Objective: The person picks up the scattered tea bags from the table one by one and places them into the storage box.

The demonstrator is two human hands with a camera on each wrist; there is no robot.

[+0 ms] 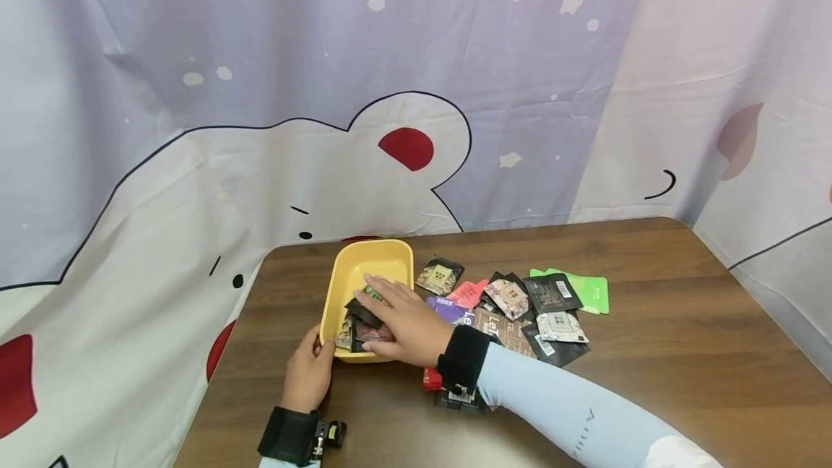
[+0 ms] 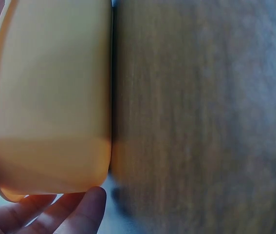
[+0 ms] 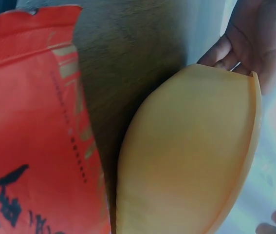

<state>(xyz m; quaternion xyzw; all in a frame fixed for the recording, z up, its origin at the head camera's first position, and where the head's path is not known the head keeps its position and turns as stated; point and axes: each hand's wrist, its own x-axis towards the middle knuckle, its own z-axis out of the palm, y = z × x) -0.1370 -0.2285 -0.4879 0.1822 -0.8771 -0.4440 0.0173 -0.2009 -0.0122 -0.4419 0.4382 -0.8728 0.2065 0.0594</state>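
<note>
A yellow plastic basin [image 1: 380,244] stands at the table's left side with several small packets [image 1: 365,315] inside. My left hand [image 1: 308,374] grips its near left corner, thumb by the rim; the left wrist view shows fingertips [image 2: 94,207] against the outer wall [image 2: 50,97]. Over the basin, my right hand [image 1: 412,323] lies across the packets with fingers extended, partly covering them. Whether it presses on them or hovers cannot be told. The right wrist view shows the basin's outside [image 3: 191,156] and a red packet [image 3: 35,136] close by.
Right of the basin lies a loose pile of packets, among them black ones [image 1: 552,293], a green one [image 1: 591,293] and a pink one [image 1: 468,293]. A black packet [image 1: 460,401] lies below the right wrist. A printed curtain [image 1: 520,92] hangs behind the wooden table [image 1: 682,338].
</note>
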